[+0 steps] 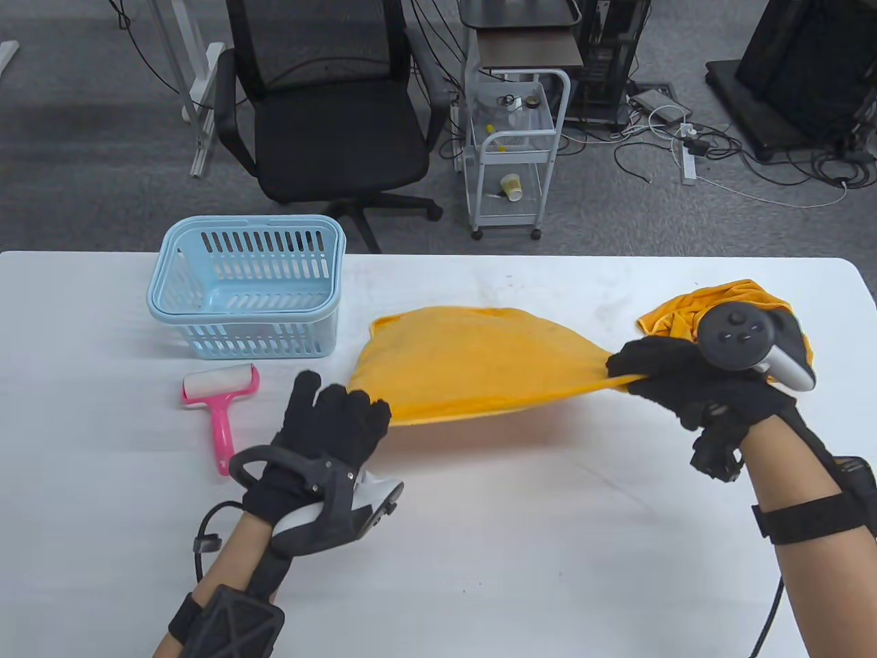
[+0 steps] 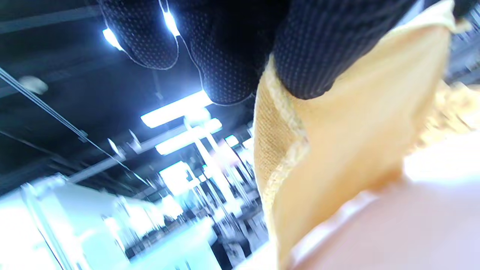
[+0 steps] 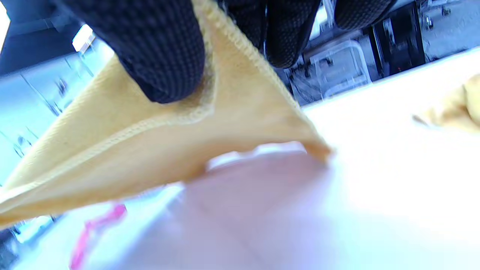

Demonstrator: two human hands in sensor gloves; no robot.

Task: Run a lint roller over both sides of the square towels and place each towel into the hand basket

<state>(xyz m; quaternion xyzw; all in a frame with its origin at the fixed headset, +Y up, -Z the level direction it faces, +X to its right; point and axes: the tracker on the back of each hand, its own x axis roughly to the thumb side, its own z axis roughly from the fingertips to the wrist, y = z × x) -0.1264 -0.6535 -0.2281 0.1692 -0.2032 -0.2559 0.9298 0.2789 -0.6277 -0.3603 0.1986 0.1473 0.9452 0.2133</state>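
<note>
An orange square towel [image 1: 479, 363] is held stretched above the white table [image 1: 548, 548], approx. mid-table. One corner is pinched by the left hand [image 1: 336, 418] at about 8 o'clock of the cloth, the opposite corner is clamped between thumb and fingers of the right hand [image 1: 664, 377] at 3 o'clock; both pinches are confirmed in the wrist views, where a hemmed corner is trapped under a gloved fingertip. The far edge appears to sag onto the table, while the near edge is lifted clear – a shadow is cast beneath it. A second orange towel [image 1: 719, 301] is left bunched just behind the right hand, at 2 o'clock of the table. The pink lint roller [image 1: 219, 404] lies untouched at 9 o'clock of the left hand, with the light-blue hand basket [image 1: 246, 288] at 11 o'clock, nothing visible inside. The step in hand is judged to be spreading the towel flat for rolling. It would be done best w/ tension kept even on both corners, the cloth lowered far edge first so no folds are trapped, and placed near the roller – wrinkles would likely let the roller skip patches.
</note>
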